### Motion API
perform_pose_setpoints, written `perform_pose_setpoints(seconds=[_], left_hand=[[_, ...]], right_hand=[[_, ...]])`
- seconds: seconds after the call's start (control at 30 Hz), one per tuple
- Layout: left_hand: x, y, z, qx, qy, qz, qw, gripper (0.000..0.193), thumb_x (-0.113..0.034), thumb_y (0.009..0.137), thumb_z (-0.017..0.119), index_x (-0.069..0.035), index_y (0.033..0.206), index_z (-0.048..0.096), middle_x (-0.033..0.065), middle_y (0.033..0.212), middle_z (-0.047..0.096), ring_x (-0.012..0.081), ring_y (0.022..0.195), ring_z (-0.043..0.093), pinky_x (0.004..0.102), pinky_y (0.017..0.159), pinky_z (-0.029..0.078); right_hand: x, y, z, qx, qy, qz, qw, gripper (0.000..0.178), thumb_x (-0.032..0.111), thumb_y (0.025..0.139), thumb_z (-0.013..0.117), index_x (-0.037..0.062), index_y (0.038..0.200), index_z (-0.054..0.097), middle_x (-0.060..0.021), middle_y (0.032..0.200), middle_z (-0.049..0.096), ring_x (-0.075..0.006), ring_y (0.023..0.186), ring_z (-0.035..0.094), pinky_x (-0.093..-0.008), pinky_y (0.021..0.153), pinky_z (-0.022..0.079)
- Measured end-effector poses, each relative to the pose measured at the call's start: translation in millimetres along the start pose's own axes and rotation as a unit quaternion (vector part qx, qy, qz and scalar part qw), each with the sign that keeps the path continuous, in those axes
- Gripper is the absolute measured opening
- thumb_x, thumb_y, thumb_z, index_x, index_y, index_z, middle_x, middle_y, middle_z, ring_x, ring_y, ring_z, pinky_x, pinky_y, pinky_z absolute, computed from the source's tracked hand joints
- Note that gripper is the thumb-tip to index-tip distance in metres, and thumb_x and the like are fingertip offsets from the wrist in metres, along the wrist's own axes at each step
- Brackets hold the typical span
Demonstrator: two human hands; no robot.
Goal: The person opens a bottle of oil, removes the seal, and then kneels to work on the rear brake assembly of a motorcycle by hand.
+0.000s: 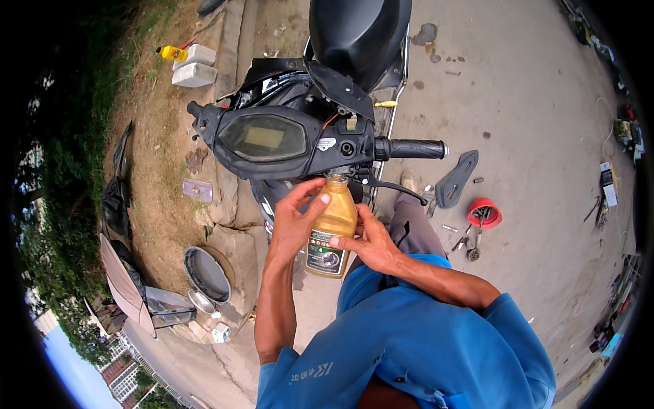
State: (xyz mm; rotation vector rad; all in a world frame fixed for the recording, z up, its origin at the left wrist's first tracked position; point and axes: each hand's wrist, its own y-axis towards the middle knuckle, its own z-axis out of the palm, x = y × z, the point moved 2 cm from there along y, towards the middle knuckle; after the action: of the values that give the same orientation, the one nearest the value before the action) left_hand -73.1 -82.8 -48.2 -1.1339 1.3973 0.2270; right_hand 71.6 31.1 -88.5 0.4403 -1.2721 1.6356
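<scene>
So the stripped-down scooter (300,129) fills twelve o'clock, handlebar cluster facing up, right grip out at three. Dead centre sits the amber oil bottle (332,228), neck tipped up under the bars. Left hand (294,221) wraps its shoulder, right hand (371,244) grips the lower side. Looks like the uncapping or pouring stage; next bit needs a steady tilt. Red bowl (484,212) of tools sits around four.

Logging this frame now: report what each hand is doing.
Left hand: closed on the upper part of the amber bottle.
Right hand: closed on the same bottle's lower side, near its label.
</scene>
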Motion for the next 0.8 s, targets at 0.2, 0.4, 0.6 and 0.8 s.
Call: perform_pose_setpoints(seconds=[0.2,0.4,0.6,0.8], left_hand=[[-6,1,2,0.004,-0.012,-0.021,1.0,0.039,-0.02,0.097,0.073,0.001,0.129,0.068,0.0116,0.122,0.072,0.0189,0.115,0.064,0.0364,0.106,0.045],[-14,-1,3,-0.002,-0.017,-0.048,0.999,0.039,-0.019,0.097,0.074,0.002,0.13,0.067,0.012,0.123,0.07,0.0202,0.113,0.062,0.0333,0.1,0.049],[-17,-2,4,-0.008,-0.025,-0.058,0.998,0.039,-0.018,0.097,0.074,0.002,0.129,0.067,0.0121,0.122,0.07,0.0188,0.113,0.062,0.032,0.097,0.052],[-17,-3,4,-0.007,-0.016,-0.054,0.998,0.038,-0.017,0.097,0.074,0.003,0.13,0.066,0.0127,0.123,0.07,0.0179,0.112,0.063,0.0319,0.097,0.052]], right_hand=[[-1,0,0,0.006,0.046,-0.02,0.999,0.066,0.024,0.089,0.08,-0.0038,0.134,0.041,-0.0227,0.127,0.062,-0.0306,0.121,0.065,-0.0405,0.101,0.053],[4,-2,2,0.015,0.05,-0.007,0.999,0.067,0.025,0.089,0.08,-0.0053,0.134,0.04,-0.0238,0.129,0.061,-0.0317,0.122,0.065,-0.0412,0.102,0.053],[2,-1,1,0.018,0.057,-0.008,0.998,0.068,0.026,0.089,0.08,-0.0054,0.134,0.04,-0.024,0.129,0.061,-0.0317,0.122,0.065,-0.0414,0.102,0.053],[-3,-1,0,0.012,0.048,-0.027,0.998,0.068,0.029,0.089,0.081,-0.0048,0.133,0.041,-0.0243,0.126,0.063,-0.0321,0.118,0.067,-0.0414,0.1,0.054]])
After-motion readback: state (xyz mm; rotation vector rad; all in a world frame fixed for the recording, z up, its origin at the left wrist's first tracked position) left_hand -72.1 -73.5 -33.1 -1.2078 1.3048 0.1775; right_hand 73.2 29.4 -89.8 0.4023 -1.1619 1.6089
